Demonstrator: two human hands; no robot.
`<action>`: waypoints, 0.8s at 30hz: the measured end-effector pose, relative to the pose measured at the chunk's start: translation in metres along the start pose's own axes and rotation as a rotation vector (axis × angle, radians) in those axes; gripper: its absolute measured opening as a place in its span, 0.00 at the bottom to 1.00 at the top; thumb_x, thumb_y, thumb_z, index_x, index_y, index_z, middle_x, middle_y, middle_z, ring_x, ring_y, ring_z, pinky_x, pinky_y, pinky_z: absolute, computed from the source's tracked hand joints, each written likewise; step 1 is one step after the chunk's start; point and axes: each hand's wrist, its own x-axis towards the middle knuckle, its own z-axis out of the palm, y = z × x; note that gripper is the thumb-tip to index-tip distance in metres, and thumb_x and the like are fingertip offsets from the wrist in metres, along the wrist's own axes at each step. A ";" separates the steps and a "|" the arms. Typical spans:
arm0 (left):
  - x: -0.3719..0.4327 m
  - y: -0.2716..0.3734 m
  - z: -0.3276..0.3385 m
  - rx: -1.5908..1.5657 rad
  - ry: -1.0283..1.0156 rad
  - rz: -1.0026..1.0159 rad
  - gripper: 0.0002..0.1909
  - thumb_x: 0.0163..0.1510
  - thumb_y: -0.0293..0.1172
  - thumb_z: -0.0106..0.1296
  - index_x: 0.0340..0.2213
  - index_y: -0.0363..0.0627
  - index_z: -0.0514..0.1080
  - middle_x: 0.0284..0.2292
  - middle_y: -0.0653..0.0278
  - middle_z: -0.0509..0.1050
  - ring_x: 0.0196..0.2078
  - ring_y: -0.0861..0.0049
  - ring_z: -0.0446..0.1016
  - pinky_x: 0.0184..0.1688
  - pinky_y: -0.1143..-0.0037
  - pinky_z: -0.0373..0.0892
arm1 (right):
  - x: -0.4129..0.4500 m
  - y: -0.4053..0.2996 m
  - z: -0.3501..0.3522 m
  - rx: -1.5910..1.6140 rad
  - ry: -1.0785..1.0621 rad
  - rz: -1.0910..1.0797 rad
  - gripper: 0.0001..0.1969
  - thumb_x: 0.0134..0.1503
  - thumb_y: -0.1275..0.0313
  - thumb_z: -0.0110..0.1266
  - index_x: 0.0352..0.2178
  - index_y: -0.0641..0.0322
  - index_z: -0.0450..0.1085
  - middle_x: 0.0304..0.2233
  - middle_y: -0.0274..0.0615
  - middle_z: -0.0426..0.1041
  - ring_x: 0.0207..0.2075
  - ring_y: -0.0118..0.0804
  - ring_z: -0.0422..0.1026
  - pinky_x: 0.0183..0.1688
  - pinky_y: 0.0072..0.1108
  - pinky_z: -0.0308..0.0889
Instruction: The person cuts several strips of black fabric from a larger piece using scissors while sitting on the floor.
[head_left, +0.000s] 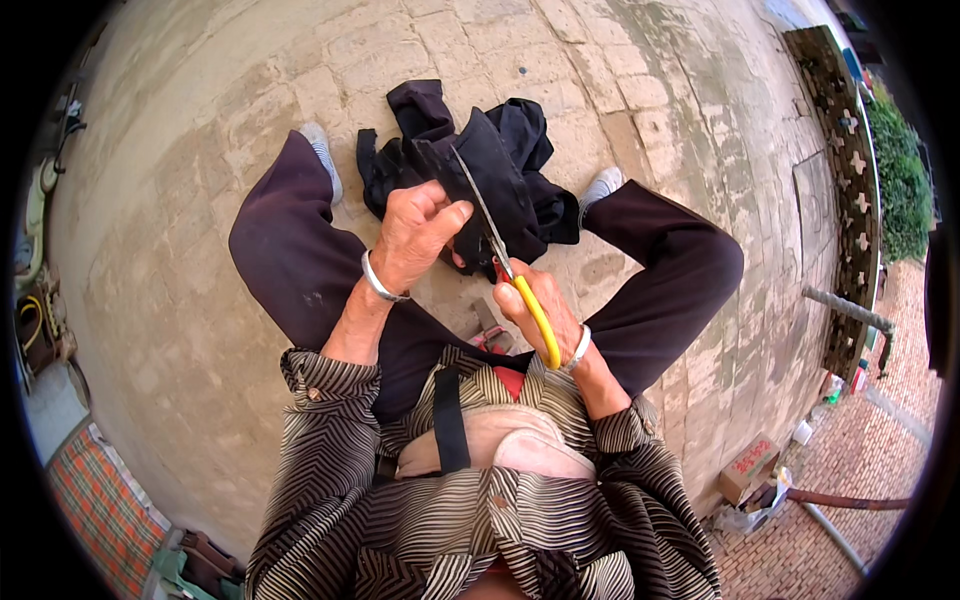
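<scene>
My left hand (416, 232) pinches the edge of a black cloth garment (487, 165) between thumb and fingers. A pair of scissors (538, 319) with yellow-coated handles sits in my right hand (546, 296). Their long blades point up and away from me along the cloth, close to its held edge; whether they stand apart is hard to tell. Folds of the garment hang and spread between my feet, and part of my right hand's grip is hidden behind the handle.
My legs (300, 247) are bent wide on both sides of the cloth, above worn paving (375, 45). At right stand a pierced low wall (844, 187), a cardboard box (750, 469) and a metal pipe (847, 307). A plaid cloth (109, 510) lies lower left.
</scene>
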 end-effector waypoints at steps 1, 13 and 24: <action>0.000 0.001 0.000 0.000 -0.007 -0.006 0.13 0.53 0.28 0.52 0.19 0.36 0.65 0.16 0.64 0.70 0.15 0.84 0.69 0.16 0.80 0.67 | 0.000 -0.002 0.000 0.015 0.007 0.001 0.28 0.58 0.48 0.45 0.24 0.69 0.61 0.12 0.51 0.59 0.16 0.51 0.64 0.23 0.33 0.61; 0.001 0.010 0.002 0.122 0.070 0.093 0.08 0.52 0.28 0.51 0.24 0.34 0.70 0.19 0.66 0.71 0.18 0.85 0.68 0.18 0.82 0.67 | -0.001 0.009 0.004 -0.036 0.059 -0.015 0.29 0.57 0.48 0.48 0.22 0.68 0.60 0.11 0.49 0.59 0.15 0.45 0.65 0.22 0.31 0.60; 0.005 0.009 -0.002 0.053 0.056 0.035 0.08 0.52 0.28 0.51 0.25 0.33 0.70 0.19 0.67 0.68 0.18 0.84 0.68 0.17 0.81 0.69 | -0.002 0.021 0.006 -0.053 0.007 -0.009 0.25 0.53 0.52 0.55 0.29 0.67 0.59 0.17 0.49 0.64 0.21 0.50 0.69 0.28 0.32 0.64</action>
